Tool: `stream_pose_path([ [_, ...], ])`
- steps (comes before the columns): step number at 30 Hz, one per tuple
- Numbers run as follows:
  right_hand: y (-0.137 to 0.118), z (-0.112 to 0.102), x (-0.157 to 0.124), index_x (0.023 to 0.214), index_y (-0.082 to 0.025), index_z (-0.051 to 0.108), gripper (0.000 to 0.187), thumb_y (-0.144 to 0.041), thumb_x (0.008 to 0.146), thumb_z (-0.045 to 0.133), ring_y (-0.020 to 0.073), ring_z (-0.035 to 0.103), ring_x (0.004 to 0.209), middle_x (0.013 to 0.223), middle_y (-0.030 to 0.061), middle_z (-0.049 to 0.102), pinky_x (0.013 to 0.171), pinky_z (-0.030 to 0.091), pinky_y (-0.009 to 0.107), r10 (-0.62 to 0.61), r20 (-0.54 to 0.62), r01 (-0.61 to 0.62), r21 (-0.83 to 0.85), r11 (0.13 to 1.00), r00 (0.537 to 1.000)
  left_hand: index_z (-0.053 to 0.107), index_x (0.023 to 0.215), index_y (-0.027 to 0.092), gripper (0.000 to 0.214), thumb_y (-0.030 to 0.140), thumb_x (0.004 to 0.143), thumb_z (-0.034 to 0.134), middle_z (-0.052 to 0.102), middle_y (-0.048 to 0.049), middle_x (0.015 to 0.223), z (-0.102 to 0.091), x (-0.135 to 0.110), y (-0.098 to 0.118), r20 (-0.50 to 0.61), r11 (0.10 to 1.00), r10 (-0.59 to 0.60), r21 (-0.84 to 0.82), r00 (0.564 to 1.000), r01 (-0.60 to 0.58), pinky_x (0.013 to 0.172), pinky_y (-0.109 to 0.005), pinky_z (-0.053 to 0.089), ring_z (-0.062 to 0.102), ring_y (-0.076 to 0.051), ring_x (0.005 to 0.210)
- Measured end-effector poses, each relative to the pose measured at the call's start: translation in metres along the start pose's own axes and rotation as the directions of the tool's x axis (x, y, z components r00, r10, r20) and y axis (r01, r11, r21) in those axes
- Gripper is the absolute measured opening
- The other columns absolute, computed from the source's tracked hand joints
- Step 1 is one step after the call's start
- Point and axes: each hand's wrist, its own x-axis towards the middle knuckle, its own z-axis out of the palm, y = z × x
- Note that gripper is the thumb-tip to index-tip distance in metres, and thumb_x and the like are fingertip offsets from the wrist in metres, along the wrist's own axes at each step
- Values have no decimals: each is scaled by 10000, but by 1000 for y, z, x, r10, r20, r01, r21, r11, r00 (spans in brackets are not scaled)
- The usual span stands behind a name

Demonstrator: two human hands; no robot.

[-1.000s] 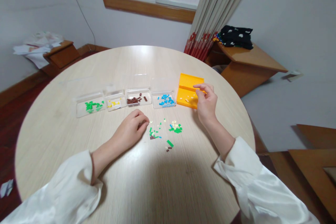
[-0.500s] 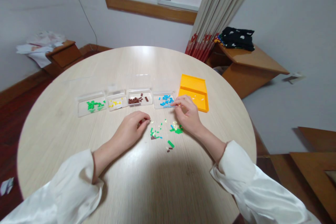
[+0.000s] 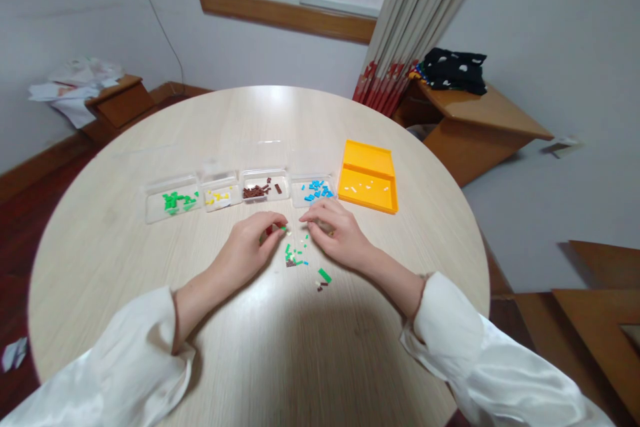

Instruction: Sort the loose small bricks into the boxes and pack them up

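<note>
**Loose toy bricks [image 3: 291, 263] on a round table [image 3: 280, 360]**

The left hand [image 3: 256, 238] has thumb and fingertips nearly meeting; whether they pinch a piece cannot be told. The toy bricks lie at its four o'clock and at eight o'clock from the right hand [image 3: 337, 230], half-curled, its hold unclear.

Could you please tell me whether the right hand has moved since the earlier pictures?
Yes, the right hand has moved left and nearer, away from the orange case.
</note>
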Motion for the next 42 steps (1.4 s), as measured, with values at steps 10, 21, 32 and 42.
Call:
stream_pose_path([
  [10, -4, 4, -1, 992, -214, 655, 180, -167, 876, 525, 163, 561, 880, 907, 55, 609, 776, 476, 326, -120, 68, 120, 4, 993, 991, 618, 858, 184, 120, 237, 831, 513, 648, 2, 743, -1, 0, 3, -18, 999, 27, -23, 999, -28, 631, -235, 449, 551, -116, 635],
  [21, -4, 3, -2, 1034, -184, 662, 218, -181, 903, 488, 186, 556, 935, 972, 93, 624, 813, 493, 357, -116, 222, 127, -38, 991, 968, 625, 860, 163, 224, 272, 848, 430, 636, -52, 827, -57, 12, -17, -436, 930, -179, 219, 882, 297, 672, -276, 406, 522, -148, 689],
  [32, -4, 4, -3, 1034, -173, 671, 228, -167, 904, 485, 192, 554, 931, 964, 103, 623, 823, 485, 368, -100, 246, 117, -54, 992, 964, 415, 623, 193, 269, 354, 837, 445, 357, 15, 609, -100, 11, -41, -583, 599, -497, 306, 643, 740, 549, -253, 192, 300, -134, 596],
  [42, -5, 5, -4, 966, -204, 689, 217, -129, 876, 506, 189, 554, 918, 950, 84, 621, 825, 465, 374, -143, 294, 161, -40, 986, 945, 409, 590, 201, 326, 408, 834, 472, 339, 11, 586, -102, 8, -48, -567, 547, -545, 319, 618, 774, 544, -259, 189, 268, -147, 579],
])
